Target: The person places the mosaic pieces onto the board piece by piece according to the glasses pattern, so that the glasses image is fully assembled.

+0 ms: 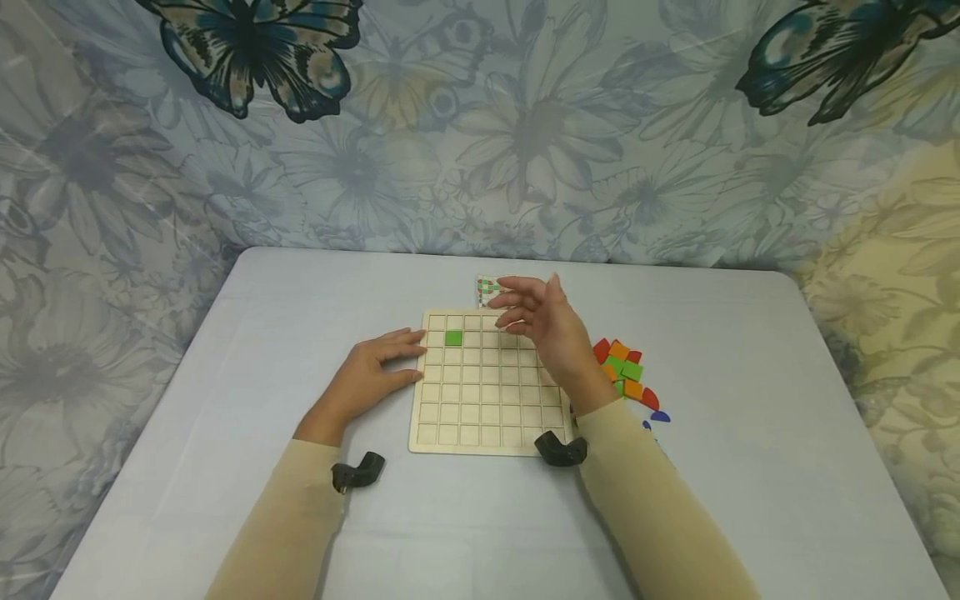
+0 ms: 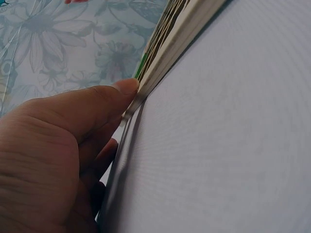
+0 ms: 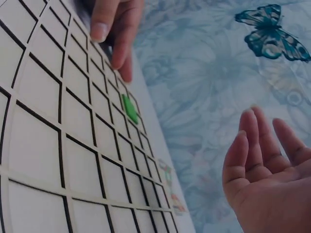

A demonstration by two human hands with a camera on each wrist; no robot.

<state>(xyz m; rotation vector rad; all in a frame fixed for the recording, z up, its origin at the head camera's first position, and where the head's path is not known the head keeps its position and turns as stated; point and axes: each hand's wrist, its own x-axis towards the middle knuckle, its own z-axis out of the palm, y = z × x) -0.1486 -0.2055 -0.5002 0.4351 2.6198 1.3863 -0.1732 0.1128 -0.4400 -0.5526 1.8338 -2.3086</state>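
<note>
A pale wooden board (image 1: 467,412) with a grid of square recesses lies on the table. One green square tile (image 1: 453,338) sits in a recess near its top left corner. At the board's left edge rests my left hand (image 1: 363,375), its fingers extended; the left wrist view shows the thumb (image 2: 127,86) touching the rim. My right hand (image 1: 555,337) is raised over the board's upper right part, fingers loosely bent and holding nothing. Beyond the board lies a small printed card (image 1: 487,288) with a coloured pattern, partly hidden by the right hand's fingers.
Right of the board, a loose pile has red, green and orange pieces (image 1: 633,389), with a blue half-round piece (image 1: 660,417) beside it. The right forearm hides part of this area. A white cloth covers the table (image 1: 450,533); patterned fabric (image 1: 525,167) hangs behind it.
</note>
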